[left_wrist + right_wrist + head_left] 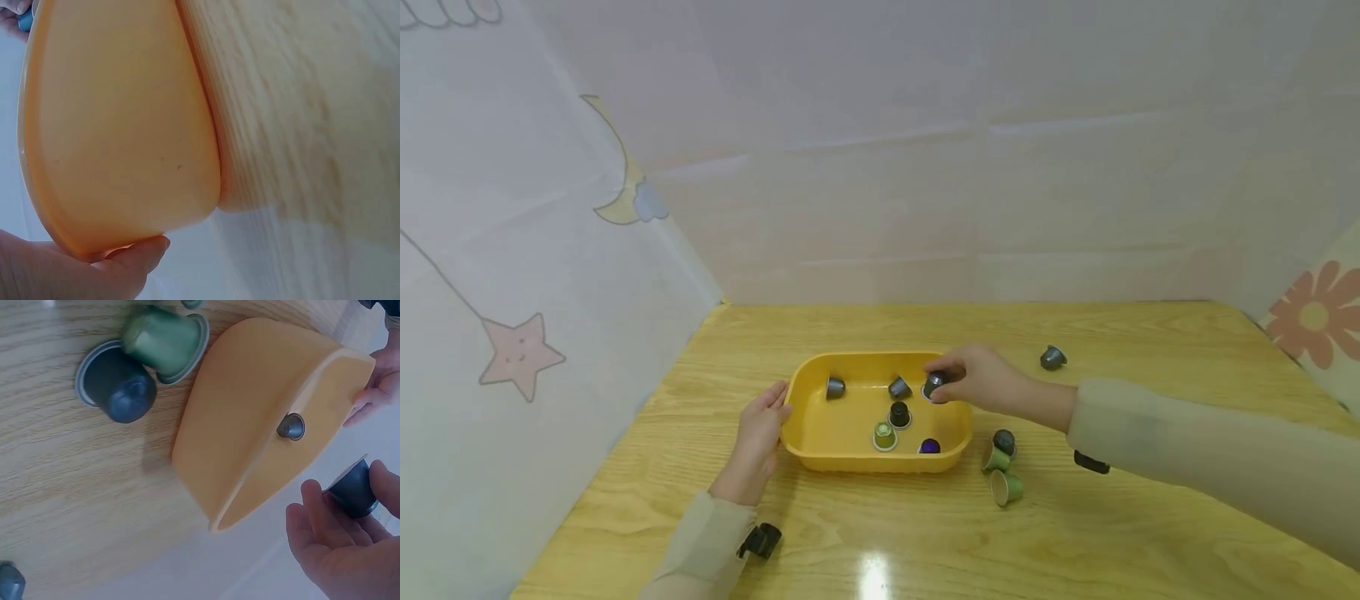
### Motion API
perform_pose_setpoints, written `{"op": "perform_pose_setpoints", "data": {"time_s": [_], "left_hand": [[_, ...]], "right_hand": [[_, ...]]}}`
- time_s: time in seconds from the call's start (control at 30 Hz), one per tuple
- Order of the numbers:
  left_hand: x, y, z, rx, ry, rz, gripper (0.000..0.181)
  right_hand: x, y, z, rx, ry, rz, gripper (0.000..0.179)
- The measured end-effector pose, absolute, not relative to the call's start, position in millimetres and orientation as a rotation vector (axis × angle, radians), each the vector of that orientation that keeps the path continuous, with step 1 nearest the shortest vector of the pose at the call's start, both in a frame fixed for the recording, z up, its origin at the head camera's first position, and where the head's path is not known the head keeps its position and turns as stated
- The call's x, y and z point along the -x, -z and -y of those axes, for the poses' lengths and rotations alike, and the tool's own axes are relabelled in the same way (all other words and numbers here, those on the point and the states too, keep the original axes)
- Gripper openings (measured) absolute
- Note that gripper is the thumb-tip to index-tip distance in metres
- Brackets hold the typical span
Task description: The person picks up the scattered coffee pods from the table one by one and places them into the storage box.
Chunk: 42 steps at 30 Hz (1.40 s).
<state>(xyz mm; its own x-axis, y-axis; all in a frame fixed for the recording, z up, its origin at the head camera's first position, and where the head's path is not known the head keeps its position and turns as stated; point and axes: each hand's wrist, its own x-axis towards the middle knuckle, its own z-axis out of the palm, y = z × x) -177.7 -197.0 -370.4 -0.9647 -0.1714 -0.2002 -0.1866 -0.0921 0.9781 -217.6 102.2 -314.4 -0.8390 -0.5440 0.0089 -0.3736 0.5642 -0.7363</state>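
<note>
My left hand (756,440) grips the left end of a yellow plastic tray (880,463), with fingers at its rim. In the left wrist view the tray's outer wall (125,125) fills much of the picture, a digit of the left hand (119,269) against it. Over the tray's right end, my right hand (981,379) pinches a dark grey coffee capsule (935,382) between thumb and fingers; the right wrist view shows this capsule (355,490) tilted. Inside the tray lie grey capsules (835,387), a black capsule (899,414), a green capsule (884,436) and a purple capsule (929,447).
Just right of the tray, two green capsules (1006,487) and a dark capsule (1003,442) sit close together on the wooden table (865,525). Farther back at the right lies another grey capsule (1053,357). A pale printed sheet (880,208) hangs behind the table.
</note>
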Motion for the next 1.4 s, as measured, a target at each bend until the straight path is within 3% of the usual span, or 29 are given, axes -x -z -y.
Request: {"op": "perform_pose_setpoints", "data": {"time_s": [1.4], "left_hand": [[178,371,197,0.419,-2.244,-2.131,0.052]], "right_hand": [[212,341,-15,0.767,1.167,-2.512,0.039]]}}
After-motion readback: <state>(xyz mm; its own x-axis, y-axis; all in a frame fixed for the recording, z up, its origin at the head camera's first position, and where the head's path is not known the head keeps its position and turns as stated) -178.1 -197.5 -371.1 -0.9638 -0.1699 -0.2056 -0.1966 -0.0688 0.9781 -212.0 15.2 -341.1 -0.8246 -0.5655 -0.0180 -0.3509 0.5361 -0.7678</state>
